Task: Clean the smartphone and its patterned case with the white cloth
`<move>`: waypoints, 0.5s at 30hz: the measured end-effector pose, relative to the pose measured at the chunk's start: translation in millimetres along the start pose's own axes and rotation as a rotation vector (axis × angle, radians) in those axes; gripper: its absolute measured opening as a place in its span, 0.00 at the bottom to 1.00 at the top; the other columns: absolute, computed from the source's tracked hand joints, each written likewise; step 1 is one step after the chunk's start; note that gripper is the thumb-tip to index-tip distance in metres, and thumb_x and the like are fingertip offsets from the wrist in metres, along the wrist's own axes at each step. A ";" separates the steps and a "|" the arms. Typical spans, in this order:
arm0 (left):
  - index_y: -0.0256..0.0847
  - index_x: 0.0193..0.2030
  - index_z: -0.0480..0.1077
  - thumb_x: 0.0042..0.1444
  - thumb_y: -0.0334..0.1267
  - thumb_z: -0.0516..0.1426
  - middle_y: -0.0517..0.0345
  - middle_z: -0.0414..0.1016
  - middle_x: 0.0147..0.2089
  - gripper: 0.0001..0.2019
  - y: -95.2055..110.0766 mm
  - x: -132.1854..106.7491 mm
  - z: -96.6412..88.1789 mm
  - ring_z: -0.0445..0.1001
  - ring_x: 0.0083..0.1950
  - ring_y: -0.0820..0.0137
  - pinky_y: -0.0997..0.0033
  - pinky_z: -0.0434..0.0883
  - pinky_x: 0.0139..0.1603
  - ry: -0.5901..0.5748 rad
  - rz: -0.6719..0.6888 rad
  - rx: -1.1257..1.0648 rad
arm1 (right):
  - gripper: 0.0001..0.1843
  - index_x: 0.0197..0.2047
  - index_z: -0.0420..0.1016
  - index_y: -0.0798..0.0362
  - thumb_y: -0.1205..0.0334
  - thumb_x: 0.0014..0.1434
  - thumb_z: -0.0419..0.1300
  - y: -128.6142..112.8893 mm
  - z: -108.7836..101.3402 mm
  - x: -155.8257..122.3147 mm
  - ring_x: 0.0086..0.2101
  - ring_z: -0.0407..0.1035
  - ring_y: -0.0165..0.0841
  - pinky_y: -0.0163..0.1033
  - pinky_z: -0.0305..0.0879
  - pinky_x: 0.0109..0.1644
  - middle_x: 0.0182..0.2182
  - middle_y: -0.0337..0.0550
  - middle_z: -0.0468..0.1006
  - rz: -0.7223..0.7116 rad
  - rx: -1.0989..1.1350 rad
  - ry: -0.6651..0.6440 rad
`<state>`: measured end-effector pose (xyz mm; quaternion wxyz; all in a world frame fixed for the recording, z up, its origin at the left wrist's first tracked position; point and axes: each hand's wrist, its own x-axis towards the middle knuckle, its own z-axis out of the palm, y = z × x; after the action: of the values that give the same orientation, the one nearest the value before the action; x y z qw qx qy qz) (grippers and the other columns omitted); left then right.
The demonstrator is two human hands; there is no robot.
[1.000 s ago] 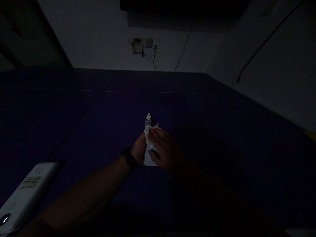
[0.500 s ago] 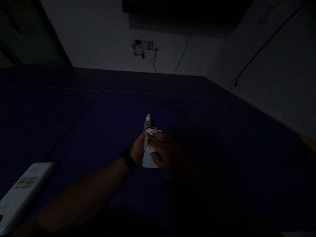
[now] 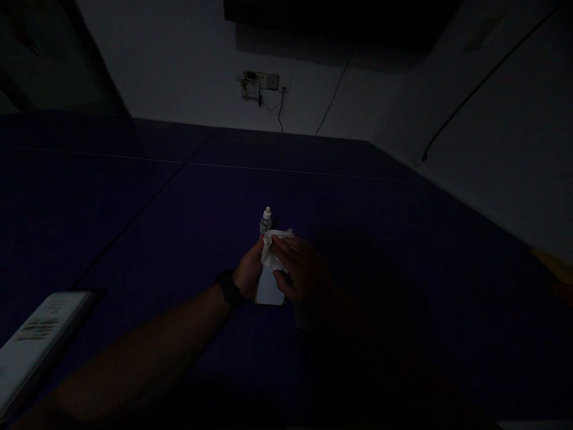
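Note:
The scene is very dark. A pale flat phone-like slab (image 3: 269, 289) lies on a dark blue table (image 3: 380, 239). My left hand (image 3: 249, 270), with a dark band at the wrist, grips the slab's left edge. My right hand (image 3: 301, 269) presses a crumpled white tissue (image 3: 274, 246) onto the slab's far end, fingers closed over it. A small dropper bottle (image 3: 265, 221) with a white cap stands upright just beyond the tissue.
A white flat box with dark print (image 3: 36, 340) lies at the table's near left edge. A wall socket with plugs and dangling cables (image 3: 264, 83) is on the pale wall behind the table. Another cable (image 3: 470, 95) runs along the right wall.
The right hand and tissue shifted slightly over the slab's far end, uncovering more of its near face. The view drifted a little, so the white box slid lower left.

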<state>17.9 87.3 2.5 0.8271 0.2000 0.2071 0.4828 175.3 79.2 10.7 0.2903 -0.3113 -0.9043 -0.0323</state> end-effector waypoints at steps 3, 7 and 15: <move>0.39 0.51 0.75 0.68 0.49 0.50 0.51 0.81 0.45 0.19 0.3 1.1 -2.5 0.79 0.44 0.66 0.67 0.70 0.51 -0.023 0.039 -0.006 | 0.34 0.70 0.60 0.59 0.61 0.61 0.58 -1.9 4.9 0.5 0.65 0.57 0.48 0.57 0.58 0.68 0.65 0.57 0.67 -0.021 0.005 -0.015; 0.41 0.51 0.75 0.66 0.51 0.53 0.53 0.80 0.43 0.18 2.1 3.1 -7.8 0.78 0.41 0.66 0.66 0.71 0.48 -0.034 -0.001 -0.074 | 0.27 0.64 0.68 0.55 0.64 0.62 0.58 6.8 6.9 -2.7 0.61 0.64 0.43 0.52 0.62 0.66 0.61 0.51 0.73 -0.142 -0.005 -0.051; 0.41 0.55 0.72 0.67 0.53 0.49 0.51 0.79 0.42 0.21 4.3 3.6 -4.8 0.77 0.37 0.65 0.63 0.71 0.45 0.028 -0.016 -0.114 | 0.14 0.52 0.78 0.54 0.69 0.68 0.54 28.2 -17.5 -14.1 0.52 0.74 0.34 0.42 0.69 0.60 0.51 0.47 0.82 -0.317 -0.176 0.070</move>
<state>13.9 93.0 0.2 0.8381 0.1442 0.1923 0.4898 209.5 90.0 14.1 0.2843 -0.1879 -0.9251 -0.1676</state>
